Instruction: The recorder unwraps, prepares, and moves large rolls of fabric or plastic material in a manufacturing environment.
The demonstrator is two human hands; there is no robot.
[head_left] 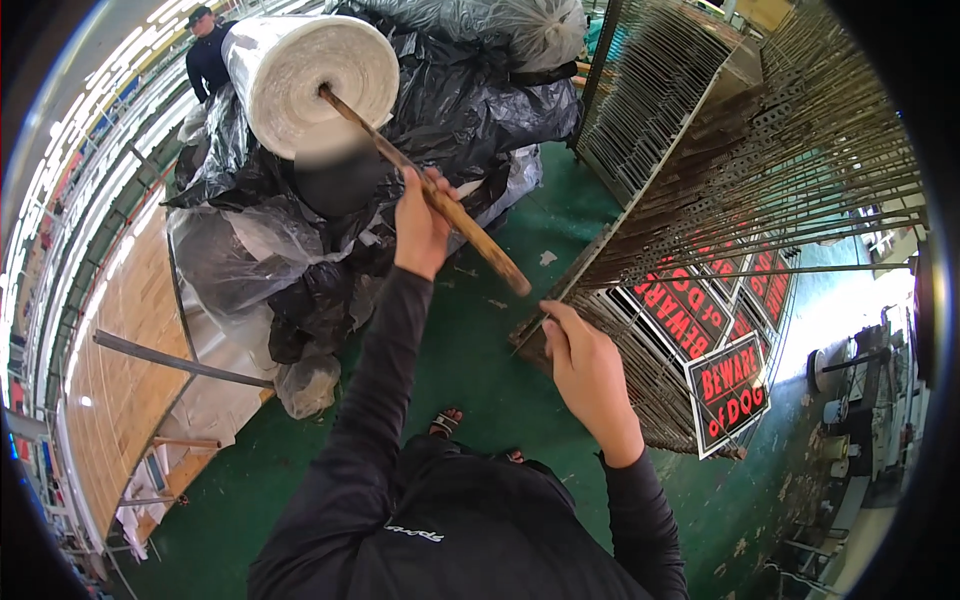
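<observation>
My left hand (424, 222) is closed around a long wooden pole (484, 248). The pole's far end goes into the core of a big white roll (270, 85), and its near end points down toward my right. Close to that near end, but apart from it, my right hand (588, 372) holds nothing that I can see. Its index finger and thumb reach forward with a gap between them, while the other fingers are partly hidden. Black plastic bags (440, 110) lie bunched under and beside the roll.
On the right stands a tall rack of thin metal rods (690, 150) with black-and-red signs (728, 393) on it. A wooden-topped table (125, 330) is on the left, with a dark strip (180, 361) across it. Another person (207, 55) stands behind the roll. Green floor (400, 345) lies below.
</observation>
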